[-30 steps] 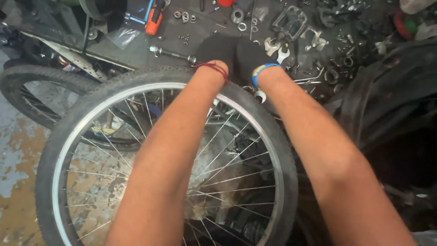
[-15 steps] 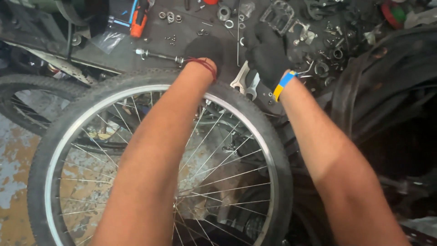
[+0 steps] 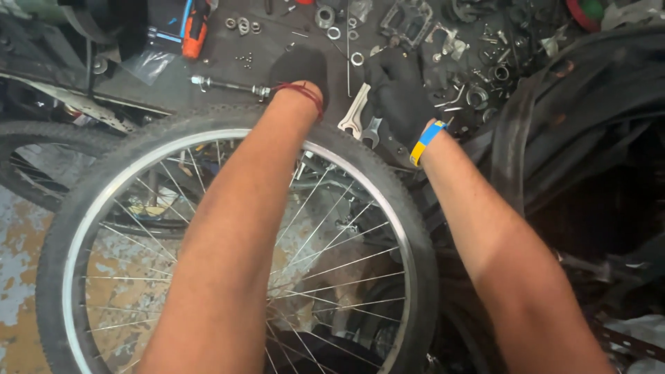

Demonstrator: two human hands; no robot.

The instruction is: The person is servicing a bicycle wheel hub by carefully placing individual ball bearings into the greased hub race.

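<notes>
My left hand, in a black glove with a red string at the wrist, rests on the dark bench top just beyond the tyre, beside the end of a threaded metal axle. My right hand, also black-gloved and with a blue and yellow wristband, lies on the bench next to two silver spanners. The dark gloves hide the fingers, so neither grip can be made out. Both forearms reach over a spoked bicycle wheel with a knobbly black tyre, standing against the bench.
The bench is strewn with washers, nuts, a pedal and an orange-handled tool. A second wheel lies at the left. Black tyres and tubes pile up at the right. Below is a worn, patchy floor.
My right hand has moved right, away from my left hand, uncovering the spanners. My left hand stays near the axle end. The view has shifted slightly.
</notes>
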